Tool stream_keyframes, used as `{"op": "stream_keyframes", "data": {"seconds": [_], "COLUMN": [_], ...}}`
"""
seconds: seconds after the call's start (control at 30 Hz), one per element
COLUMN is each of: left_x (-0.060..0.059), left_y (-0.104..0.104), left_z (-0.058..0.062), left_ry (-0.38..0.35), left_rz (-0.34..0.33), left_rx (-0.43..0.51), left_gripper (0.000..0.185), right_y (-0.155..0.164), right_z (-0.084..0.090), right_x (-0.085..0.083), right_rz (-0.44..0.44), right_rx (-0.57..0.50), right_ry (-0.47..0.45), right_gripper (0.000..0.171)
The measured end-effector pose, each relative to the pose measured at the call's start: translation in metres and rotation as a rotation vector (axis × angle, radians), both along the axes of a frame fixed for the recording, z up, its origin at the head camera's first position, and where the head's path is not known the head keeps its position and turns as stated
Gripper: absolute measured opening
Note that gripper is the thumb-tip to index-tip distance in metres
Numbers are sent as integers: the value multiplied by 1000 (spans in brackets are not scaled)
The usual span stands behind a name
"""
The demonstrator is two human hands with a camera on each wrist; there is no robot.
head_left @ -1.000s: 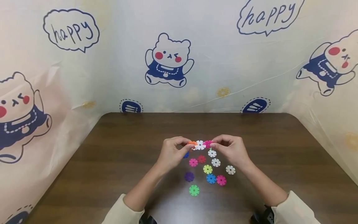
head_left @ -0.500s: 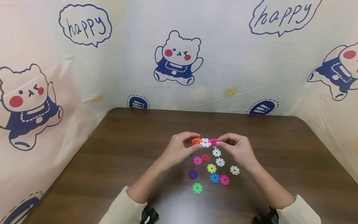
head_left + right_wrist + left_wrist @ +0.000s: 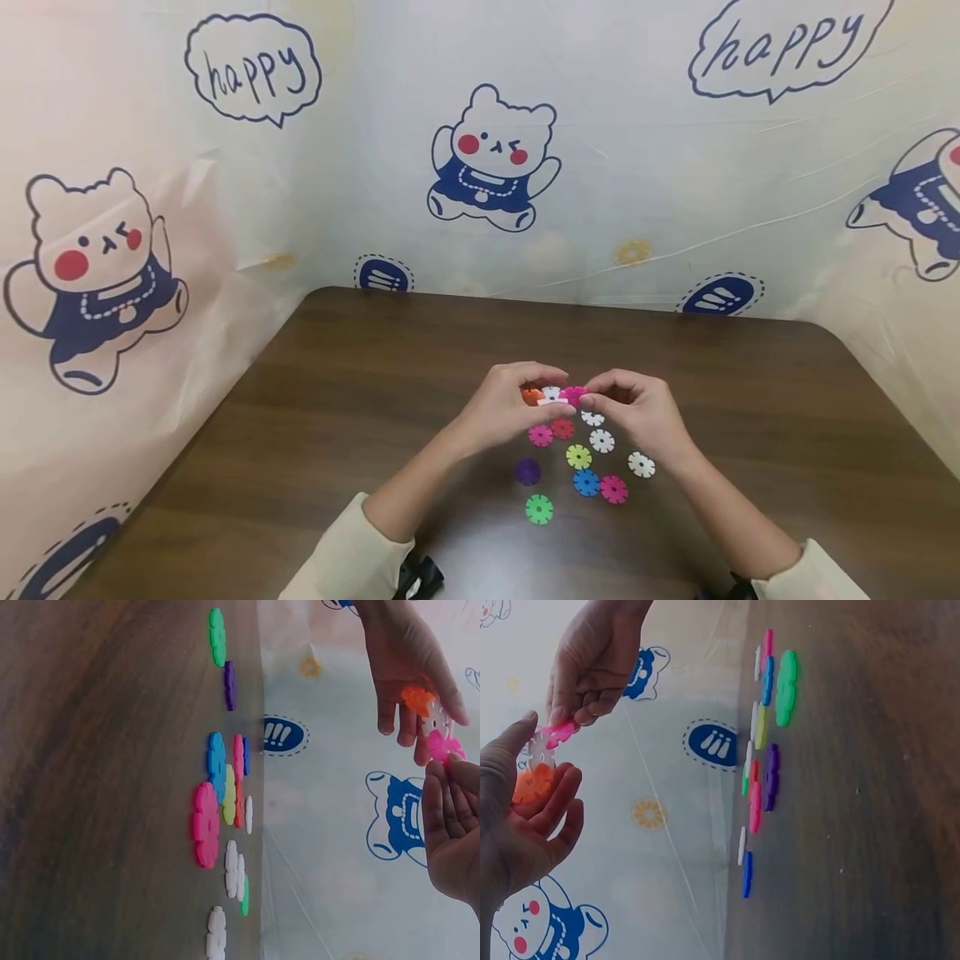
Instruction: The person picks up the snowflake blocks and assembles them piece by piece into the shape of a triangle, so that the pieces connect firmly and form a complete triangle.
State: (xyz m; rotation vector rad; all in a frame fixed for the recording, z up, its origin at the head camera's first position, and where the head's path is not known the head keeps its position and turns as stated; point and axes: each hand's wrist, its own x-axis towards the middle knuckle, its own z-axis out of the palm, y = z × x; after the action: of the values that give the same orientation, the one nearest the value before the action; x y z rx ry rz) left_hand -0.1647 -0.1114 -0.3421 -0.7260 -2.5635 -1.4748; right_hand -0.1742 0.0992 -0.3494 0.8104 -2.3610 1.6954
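A short chain of interlocking notched discs is held above the table between both hands. It joins an orange disc (image 3: 533,396), a white disc (image 3: 551,393) and a pink disc (image 3: 573,395). My left hand (image 3: 497,410) grips the orange and white part, its thumb lying across the front below the white disc. From the other side, my right hand (image 3: 651,417) pinches the pink disc between thumb and index finger. In the left wrist view the orange disc (image 3: 534,784) rests against the left fingers; in the right wrist view the pink disc (image 3: 444,748) sits at the right fingertips.
Loose notched discs lie flat on the brown table (image 3: 337,467) below the hands. Among them are a green disc (image 3: 539,509), a purple disc (image 3: 528,472), a blue disc (image 3: 587,482), a yellow disc (image 3: 578,457) and several white ones. A printed curtain (image 3: 360,167) hangs behind the table.
The head view has swung, so the scene sits further right. My left fingers and thumb have slid along the chain toward the pink disc, and the hands are closer together.
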Motion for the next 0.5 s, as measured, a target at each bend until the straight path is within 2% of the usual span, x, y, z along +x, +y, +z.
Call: {"op": "stream_keyframes", "data": {"seconds": [0.13, 0.27, 0.37, 0.5], "left_x": [1, 2, 1, 0], "left_y": [1, 0, 0, -2], "left_z": [-1, -1, 0, 0], "left_ry": [-14, -34, -38, -23], "left_rz": [-2, 2, 8, 23], "left_rx": [1, 3, 13, 13], "left_gripper": [36, 31, 28, 25], "right_y": [0, 4, 14, 32], "right_z": [-1, -1, -2, -6], "right_x": [1, -1, -5, -14], "right_rz": [-8, -2, 19, 83], "right_rx": [6, 67, 183, 408], "right_ry": [-6, -55, -102, -155], "right_gripper": [8, 11, 14, 16]}}
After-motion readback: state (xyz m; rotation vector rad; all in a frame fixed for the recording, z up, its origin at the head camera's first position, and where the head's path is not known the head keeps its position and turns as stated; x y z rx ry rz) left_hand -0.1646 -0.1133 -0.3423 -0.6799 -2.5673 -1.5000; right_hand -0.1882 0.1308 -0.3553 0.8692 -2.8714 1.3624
